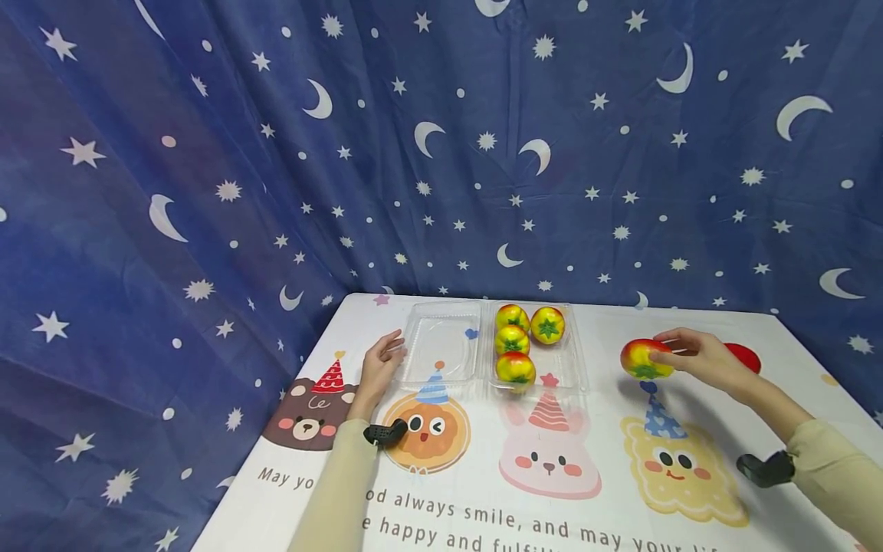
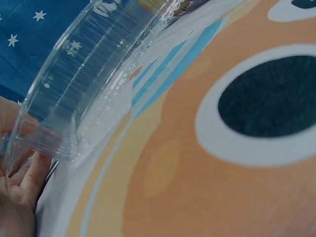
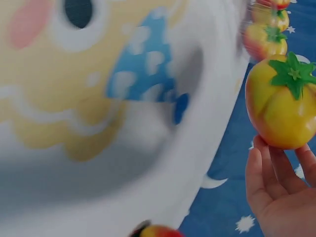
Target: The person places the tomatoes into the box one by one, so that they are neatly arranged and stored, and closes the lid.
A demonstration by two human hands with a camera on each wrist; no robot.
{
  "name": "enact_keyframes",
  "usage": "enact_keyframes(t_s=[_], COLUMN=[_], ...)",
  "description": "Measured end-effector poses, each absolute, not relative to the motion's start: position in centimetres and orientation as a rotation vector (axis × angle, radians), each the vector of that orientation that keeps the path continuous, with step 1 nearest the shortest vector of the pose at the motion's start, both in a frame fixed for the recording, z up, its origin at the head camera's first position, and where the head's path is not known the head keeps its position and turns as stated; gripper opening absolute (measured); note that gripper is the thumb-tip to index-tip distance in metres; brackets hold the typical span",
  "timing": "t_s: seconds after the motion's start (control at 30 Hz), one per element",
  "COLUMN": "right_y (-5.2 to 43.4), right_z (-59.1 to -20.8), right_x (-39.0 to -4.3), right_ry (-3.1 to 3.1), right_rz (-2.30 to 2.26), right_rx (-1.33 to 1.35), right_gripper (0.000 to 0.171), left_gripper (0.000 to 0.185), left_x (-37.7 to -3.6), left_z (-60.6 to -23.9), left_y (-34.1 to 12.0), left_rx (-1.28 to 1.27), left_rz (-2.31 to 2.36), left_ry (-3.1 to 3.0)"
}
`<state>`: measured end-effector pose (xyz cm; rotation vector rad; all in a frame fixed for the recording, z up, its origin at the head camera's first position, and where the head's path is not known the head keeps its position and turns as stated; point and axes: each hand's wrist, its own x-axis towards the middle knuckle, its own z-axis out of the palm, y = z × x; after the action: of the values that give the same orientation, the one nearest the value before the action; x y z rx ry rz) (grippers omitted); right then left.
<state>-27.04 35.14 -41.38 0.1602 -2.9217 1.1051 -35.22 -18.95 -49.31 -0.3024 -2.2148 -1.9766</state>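
Observation:
My right hand (image 1: 705, 357) holds a red-and-yellow fruit (image 1: 645, 359) with a green star-shaped calyx above the table's right side; fingertips grip its skin in the right wrist view, where the fruit (image 3: 282, 106) shows its calyx. Another red fruit (image 1: 743, 357) lies behind that hand, partly hidden. My left hand (image 1: 379, 368) is at the left edge of an unfolded clear plastic clamshell box (image 1: 441, 305), its fingers loosely extended. Through the plastic (image 2: 74, 94) some of those fingers show in the left wrist view. Several like fruits (image 1: 513, 341) sit in the box's right half.
A white tablecloth (image 1: 476, 460) printed with cartoon faces and lettering covers the table. Behind and to the left hangs a blue curtain (image 1: 455, 153) with moons and stars. A black wrist camera (image 1: 386, 433) is strapped on the left wrist, another (image 1: 767, 468) on the right.

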Motion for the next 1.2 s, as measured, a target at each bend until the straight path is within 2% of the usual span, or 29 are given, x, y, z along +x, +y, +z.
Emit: enact_keyframes(t_s=[0.3,0.57,0.87,1.2], right_y=[31.9,28.5,24.6,21.5], right_z=[-39.1,-38.3,-38.6,-40.5], right_x=[-30.0,-32.7,-34.9,-36.3], right_ry=[-2.885,-2.866,-2.882,-2.898], right_rz=[1.163,1.198,1.247,1.067], right_rx=[0.169,0.229,0.277,0.374], right_gripper=[0.063,0.057,0.054,0.045], left_gripper=[0.048,0.047,0.047,0.046], left_x=[-35.0,-35.2,-35.0,-35.1], left_z=[-49.5,-49.7,-49.7,-49.4], left_y=[-19.1,-19.4,-19.3,-19.1], left_rx=[-0.315,-0.302,-0.297,-0.303], left_rz=[-1.992,-1.982,-2.013,-1.957], left_ry=[-2.213,-2.217,-2.201,-2.209])
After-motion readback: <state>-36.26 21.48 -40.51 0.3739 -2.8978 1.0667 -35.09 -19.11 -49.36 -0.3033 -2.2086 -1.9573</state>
